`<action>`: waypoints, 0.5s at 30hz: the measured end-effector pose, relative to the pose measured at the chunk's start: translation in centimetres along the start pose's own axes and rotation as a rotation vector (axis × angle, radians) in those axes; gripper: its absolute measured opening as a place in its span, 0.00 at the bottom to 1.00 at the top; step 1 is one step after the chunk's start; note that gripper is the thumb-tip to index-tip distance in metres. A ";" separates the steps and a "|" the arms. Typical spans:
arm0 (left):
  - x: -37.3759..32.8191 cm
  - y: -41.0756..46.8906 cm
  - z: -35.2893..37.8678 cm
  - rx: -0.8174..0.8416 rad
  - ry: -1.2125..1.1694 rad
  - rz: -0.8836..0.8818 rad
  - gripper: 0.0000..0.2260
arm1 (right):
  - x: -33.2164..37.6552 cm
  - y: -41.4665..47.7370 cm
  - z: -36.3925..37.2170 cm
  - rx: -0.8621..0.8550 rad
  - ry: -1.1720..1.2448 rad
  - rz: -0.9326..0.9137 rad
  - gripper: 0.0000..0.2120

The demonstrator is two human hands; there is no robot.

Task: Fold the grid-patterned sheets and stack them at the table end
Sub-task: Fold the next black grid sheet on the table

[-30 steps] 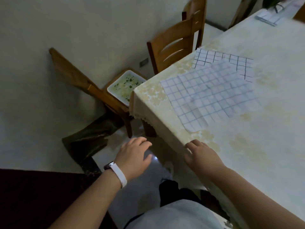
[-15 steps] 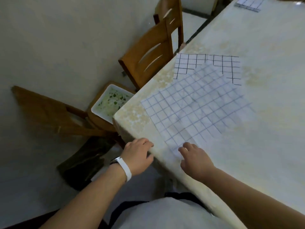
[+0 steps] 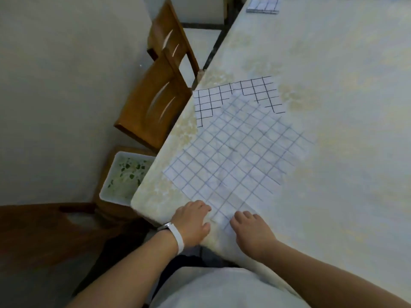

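Two forearms: are reaching forward side by side to the near corner of the table (image 3: 333, 63).
Left hand (image 3: 191, 221): is lying palm down and relaxed, fingertips touching the pale grid sheet (image 3: 233, 161) at its near edge.
Right hand (image 3: 251, 232): is resting unclenched, fingertips pressing the same sheet's near corner.
Pale grid sheet: is lying flat, overlapping a dark-lined sheet (image 3: 209, 98).
Folded stack (image 3: 263, 5): is sitting at the far table end.

No legible text, label, brand or number: top grid sheet (image 3: 233, 161) carries ruled lines only, same for darker-lined sheet (image 3: 209, 101) under its far corner and folded stack (image 3: 262, 5) well beyond it; white wristband (image 3: 176, 235) near its close corner shows nothing readable.
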State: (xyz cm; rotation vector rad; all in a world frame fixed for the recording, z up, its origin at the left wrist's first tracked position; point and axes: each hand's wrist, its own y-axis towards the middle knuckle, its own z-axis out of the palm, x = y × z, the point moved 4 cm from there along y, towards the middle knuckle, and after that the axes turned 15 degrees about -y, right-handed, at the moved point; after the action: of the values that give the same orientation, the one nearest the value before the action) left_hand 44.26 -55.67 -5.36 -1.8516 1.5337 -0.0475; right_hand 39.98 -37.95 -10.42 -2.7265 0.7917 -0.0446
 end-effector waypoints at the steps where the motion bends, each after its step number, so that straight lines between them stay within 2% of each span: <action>1: 0.2 0.6 0.0 0.005 0.018 0.032 0.23 | 0.1 0.1 0.0 -0.010 0.006 0.018 0.11; 8: 3.4 4.6 -0.8 0.047 0.137 0.251 0.27 | 1.8 1.0 -0.4 -0.013 0.041 0.244 0.08; 11: 5.2 6.1 -2.0 0.097 0.189 0.352 0.26 | 2.9 1.6 -0.6 0.012 0.059 0.359 0.11; 15: 6.8 7.6 -2.6 0.163 0.273 0.497 0.23 | 3.7 2.3 -0.5 0.057 0.055 0.501 0.10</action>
State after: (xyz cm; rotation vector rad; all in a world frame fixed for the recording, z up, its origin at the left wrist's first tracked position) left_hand 38.70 -63.13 -10.25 -1.3368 2.0752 -0.1940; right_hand 41.89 -41.93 -10.80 -2.4046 1.4383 -0.0329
